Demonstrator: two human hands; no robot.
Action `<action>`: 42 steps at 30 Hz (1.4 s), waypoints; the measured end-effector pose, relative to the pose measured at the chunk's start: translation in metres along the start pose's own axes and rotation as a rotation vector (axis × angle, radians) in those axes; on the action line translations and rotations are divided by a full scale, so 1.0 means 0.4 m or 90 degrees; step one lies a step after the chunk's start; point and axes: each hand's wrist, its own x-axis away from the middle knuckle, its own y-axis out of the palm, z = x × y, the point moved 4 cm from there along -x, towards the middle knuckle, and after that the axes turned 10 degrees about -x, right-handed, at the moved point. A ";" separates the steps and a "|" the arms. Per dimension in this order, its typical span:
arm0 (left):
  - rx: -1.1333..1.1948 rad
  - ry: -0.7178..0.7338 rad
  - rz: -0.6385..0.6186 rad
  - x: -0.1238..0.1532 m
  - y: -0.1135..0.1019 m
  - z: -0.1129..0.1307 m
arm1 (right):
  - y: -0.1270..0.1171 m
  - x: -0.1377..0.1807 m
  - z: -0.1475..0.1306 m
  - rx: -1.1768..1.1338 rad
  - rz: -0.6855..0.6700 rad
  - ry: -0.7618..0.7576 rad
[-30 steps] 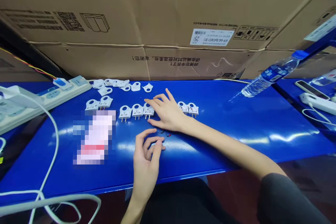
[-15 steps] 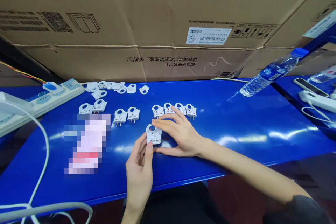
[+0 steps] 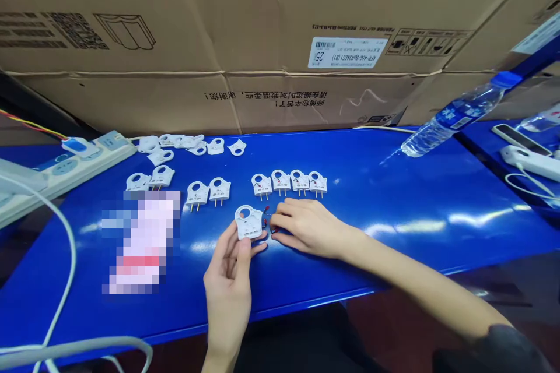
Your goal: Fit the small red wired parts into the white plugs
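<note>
My left hand [image 3: 230, 271] is closed around a white plug housing [image 3: 249, 224] with a round hole at the top, held between thumb and fingers above the blue table. Just right of it, my right hand [image 3: 308, 226] has its fingers bent together at the tips. Small red and dark bits with thin wire [image 3: 266, 210] show between the two hands, by the right fingertips. What those fingertips pinch is mostly hidden. Behind the right hand, a row of several white plug pieces [image 3: 300, 182] with metal pins lies on the table.
More pinned plug pieces [image 3: 198, 193] lie to the left, with loose white covers [image 3: 216, 146] behind. A power strip [image 3: 94, 157] and cables edge the left side. A cardboard box [image 3: 175, 99] walls the back. A water bottle [image 3: 450, 119] leans at right. A blurred pink patch [image 3: 149, 239] covers something.
My right hand has come away from the housing, its spread fingers now drawn in. My left hand has shifted slightly left with the housing. Red and dark bits now show between them.
</note>
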 end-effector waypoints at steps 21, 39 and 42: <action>0.035 0.017 -0.016 0.004 0.007 0.005 | 0.003 0.004 0.000 0.060 0.060 0.060; 0.019 0.008 -0.028 0.009 0.011 0.011 | -0.016 0.003 -0.005 0.001 0.124 0.074; 0.003 -0.001 -0.032 0.010 0.011 0.008 | -0.025 0.007 -0.009 -0.080 0.175 0.081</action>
